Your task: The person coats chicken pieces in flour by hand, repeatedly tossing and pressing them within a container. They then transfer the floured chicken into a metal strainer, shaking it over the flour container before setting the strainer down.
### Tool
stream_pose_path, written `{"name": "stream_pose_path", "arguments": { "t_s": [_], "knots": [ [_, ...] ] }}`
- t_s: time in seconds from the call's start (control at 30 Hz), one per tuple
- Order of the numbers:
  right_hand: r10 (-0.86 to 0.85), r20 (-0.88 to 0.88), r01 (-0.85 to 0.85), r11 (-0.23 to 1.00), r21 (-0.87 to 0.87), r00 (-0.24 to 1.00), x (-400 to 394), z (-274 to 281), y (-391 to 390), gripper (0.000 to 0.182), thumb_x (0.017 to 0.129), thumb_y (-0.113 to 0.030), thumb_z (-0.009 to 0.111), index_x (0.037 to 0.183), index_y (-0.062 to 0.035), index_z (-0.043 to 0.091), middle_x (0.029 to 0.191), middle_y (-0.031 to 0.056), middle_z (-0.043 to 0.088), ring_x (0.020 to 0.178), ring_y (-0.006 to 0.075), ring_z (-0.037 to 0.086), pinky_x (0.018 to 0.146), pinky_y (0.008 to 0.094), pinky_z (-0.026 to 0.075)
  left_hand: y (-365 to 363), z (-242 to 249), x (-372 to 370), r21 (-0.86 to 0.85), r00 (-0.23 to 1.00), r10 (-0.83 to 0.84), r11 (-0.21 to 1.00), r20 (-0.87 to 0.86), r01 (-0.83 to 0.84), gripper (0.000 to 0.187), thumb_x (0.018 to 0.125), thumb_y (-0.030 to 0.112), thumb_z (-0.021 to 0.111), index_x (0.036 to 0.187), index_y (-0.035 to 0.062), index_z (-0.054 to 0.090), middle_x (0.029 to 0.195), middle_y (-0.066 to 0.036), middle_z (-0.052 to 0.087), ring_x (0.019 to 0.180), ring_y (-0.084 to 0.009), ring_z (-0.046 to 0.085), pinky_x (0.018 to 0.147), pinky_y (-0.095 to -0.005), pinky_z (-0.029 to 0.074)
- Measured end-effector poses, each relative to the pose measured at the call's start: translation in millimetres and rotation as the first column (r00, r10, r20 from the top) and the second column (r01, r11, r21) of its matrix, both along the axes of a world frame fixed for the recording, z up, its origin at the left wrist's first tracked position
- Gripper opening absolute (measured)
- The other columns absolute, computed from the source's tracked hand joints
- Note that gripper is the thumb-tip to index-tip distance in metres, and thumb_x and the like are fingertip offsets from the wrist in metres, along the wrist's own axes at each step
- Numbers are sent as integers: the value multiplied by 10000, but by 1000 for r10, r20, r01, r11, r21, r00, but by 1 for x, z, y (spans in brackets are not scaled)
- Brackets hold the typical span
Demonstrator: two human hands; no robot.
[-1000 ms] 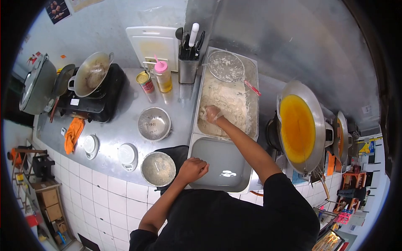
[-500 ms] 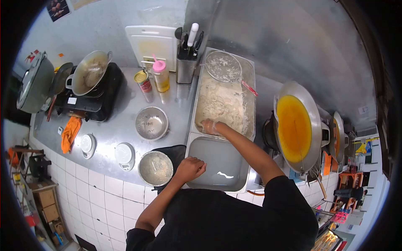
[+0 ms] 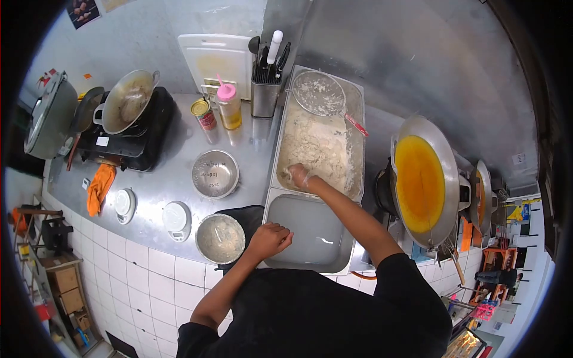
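Note:
My right hand [image 3: 300, 177], in a clear plastic glove, is at the near left corner of a metal tray [image 3: 360, 149] of flour. Its fingers curl downward at the lumpy flour [image 3: 316, 143]; whatever they grip is hidden. Over the left rim of a grey pan [image 3: 310, 230] holding cloudy liquid, my left hand [image 3: 270, 240] is curled into a loose fist with nothing visible in it. Left of that hand stands a metal bowl [image 3: 220, 238] with pale floury contents. A wire strainer [image 3: 319, 93] with a red handle rests across the tray's far end.
To the right sits a large wok [image 3: 420, 182] of orange-yellow oil, with another wok [image 3: 479, 200] beyond. On the left counter are a marked steel bowl [image 3: 215, 173], two white scales [image 3: 176, 221], a pink-lidded bottle [image 3: 228, 107], a can [image 3: 203, 114] and a knife holder [image 3: 267, 92].
My right hand has lifted slightly and shifted away from the tray's near edge, its fingers still low at the flour. My left hand stays almost where it was, curled.

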State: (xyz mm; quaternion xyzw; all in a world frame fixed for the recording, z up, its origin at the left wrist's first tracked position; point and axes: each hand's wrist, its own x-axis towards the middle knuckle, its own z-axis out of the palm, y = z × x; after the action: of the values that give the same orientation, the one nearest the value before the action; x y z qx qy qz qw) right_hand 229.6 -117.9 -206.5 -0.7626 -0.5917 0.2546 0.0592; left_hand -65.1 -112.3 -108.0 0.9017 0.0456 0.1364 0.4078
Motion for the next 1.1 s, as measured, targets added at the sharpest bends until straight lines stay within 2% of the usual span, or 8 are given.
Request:
{"name": "stream_pose_path", "arguments": {
  "t_s": [0.2,0.37,0.6,0.73,0.83,0.93,0.97,1.1],
  "knots": [
    [71,116,-36,958,-285,991,-5,15,38,237,779,-76,699,986,37,673,1000,281,699,966,431,694,841,500,566,-2,-2,-1,16,1000,7,1000,-8,-7,293,923,217,617,677,57,618,698,-136,632,711,-352,627,703,-480,496],
    [16,100,-13,999,-36,995,23,9,26,189,784,-90,690,949,0,667,941,279,684,885,450,681,755,493,573,1,-3,-1,137,999,6,991,33,-11,271,932,217,635,700,79,654,680,-72,662,688,-264,663,705,-392,527],
    [-218,204,157,947,279,954,13,20,16,266,869,-265,680,982,-23,688,958,225,708,924,389,705,813,473,552,-1,-1,-1,-14,1000,9,1000,11,-9,276,916,217,621,692,57,623,685,-130,615,709,-348,621,693,-486,489],
    [98,15,-96,988,-119,995,9,-19,3,309,889,-285,664,1003,0,697,980,249,706,908,374,701,810,458,548,1,-2,0,-19,999,2,1000,36,-2,273,915,213,620,690,58,625,688,-129,617,712,-345,622,691,-485,488],
    [27,-173,-92,922,-376,985,-4,65,4,383,903,-280,678,1148,14,684,1109,221,714,928,337,686,840,420,554,0,-2,0,-11,1000,6,1000,27,-6,280,916,210,618,680,59,619,687,-125,617,710,-341,623,690,-480,489],
    [-350,-574,38,874,-484,741,21,40,-8,292,899,-242,733,1011,18,660,973,122,731,725,240,633,662,341,529,0,-3,-1,-9,999,6,1000,37,-6,290,918,211,616,670,60,609,685,-120,617,707,-338,623,688,-474,490],
    [-180,-581,-189,835,-516,794,41,39,-4,288,921,-255,709,1063,-8,666,882,33,703,664,207,596,622,323,504,0,-4,-1,-12,999,12,1000,45,-12,293,918,211,616,667,61,605,684,-119,617,706,-337,623,687,-472,490],
    [-376,-598,254,925,-282,708,34,29,0,187,926,-207,683,999,-36,661,839,47,662,666,202,588,625,348,504,0,-1,1,-15,999,18,1000,44,-18,298,920,210,614,660,64,598,678,-115,615,696,-336,620,686,-468,491]
  ]
}}
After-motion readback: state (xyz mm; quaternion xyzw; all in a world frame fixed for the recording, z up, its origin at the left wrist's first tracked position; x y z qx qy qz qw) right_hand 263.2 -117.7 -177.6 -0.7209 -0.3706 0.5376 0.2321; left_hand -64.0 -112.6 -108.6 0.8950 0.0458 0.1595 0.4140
